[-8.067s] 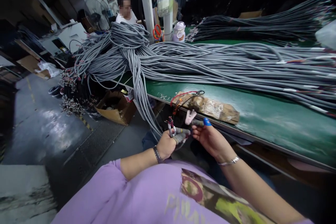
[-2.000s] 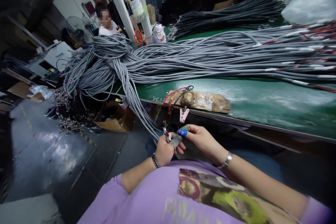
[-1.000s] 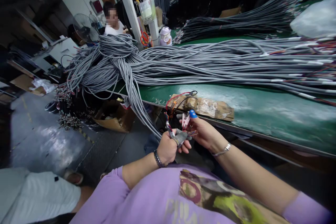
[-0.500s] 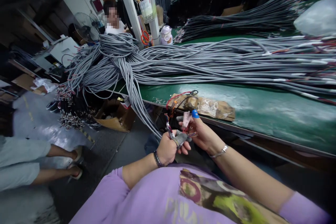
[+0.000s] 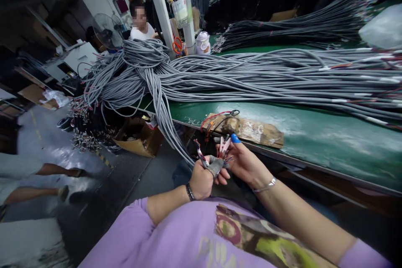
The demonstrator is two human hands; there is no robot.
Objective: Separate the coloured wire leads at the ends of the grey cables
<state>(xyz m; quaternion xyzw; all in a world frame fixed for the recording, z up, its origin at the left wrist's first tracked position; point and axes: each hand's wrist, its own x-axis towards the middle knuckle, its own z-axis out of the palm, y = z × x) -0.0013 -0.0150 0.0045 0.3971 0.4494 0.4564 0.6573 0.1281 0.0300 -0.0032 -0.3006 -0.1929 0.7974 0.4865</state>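
My left hand [image 5: 201, 180] is closed round the end of a grey cable [image 5: 176, 142], whose thin coloured wires [image 5: 198, 150] stick up above my thumb, which wears a grey finger cot. My right hand [image 5: 243, 161], with a blue finger cot on one fingertip, pinches a pink clip [image 5: 224, 144] close to those wire ends. Both hands are held just below the front edge of the green bench [image 5: 301, 134]. The cable runs up to the big grey bundle [image 5: 251, 77] lying across the bench.
A taped wooden block [image 5: 251, 127] with red and black leads sits at the bench edge. A cardboard box [image 5: 138, 134] stands on the floor at the left. A second, darker cable bundle [image 5: 298, 25] lies further back. A person [image 5: 141, 23] sits behind; another person's legs [image 5: 34, 180] cross the floor.
My right hand has risen from beside the left hand and taken the pink clip near the wire ends. A passer-by's legs have crossed the floor at the left. The camera has shifted a little.
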